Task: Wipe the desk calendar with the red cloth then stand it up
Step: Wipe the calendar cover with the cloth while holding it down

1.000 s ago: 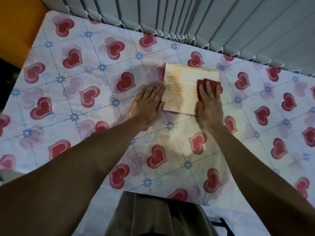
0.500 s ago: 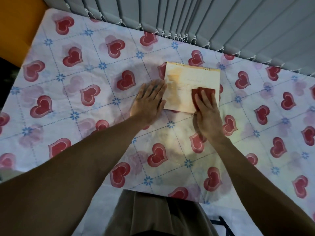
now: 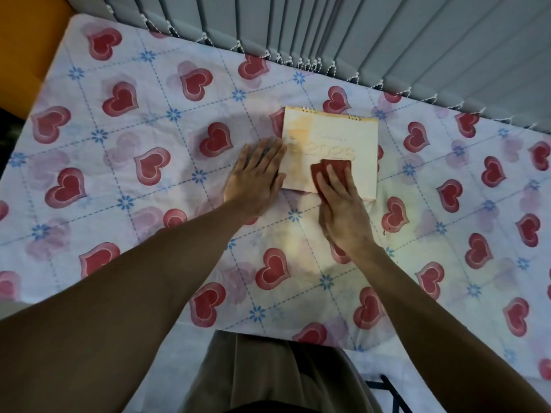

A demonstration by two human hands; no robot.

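Head view: left hand [image 3: 256,177] flat, palm down, fingers together and extended, pressing left edge of desk calendar [image 3: 331,138], grasping nothing; right hand [image 3: 343,207] flat, fingers spread over red cloth [image 3: 331,171], pinning it to calendar's near half, not curled round it; calendar lies flat on heart-print tablecloth [image 3: 149,204], pale card cover, wire spiral along far edge; cloth soft, folded; grey vertical blinds [image 3: 387,40] behind
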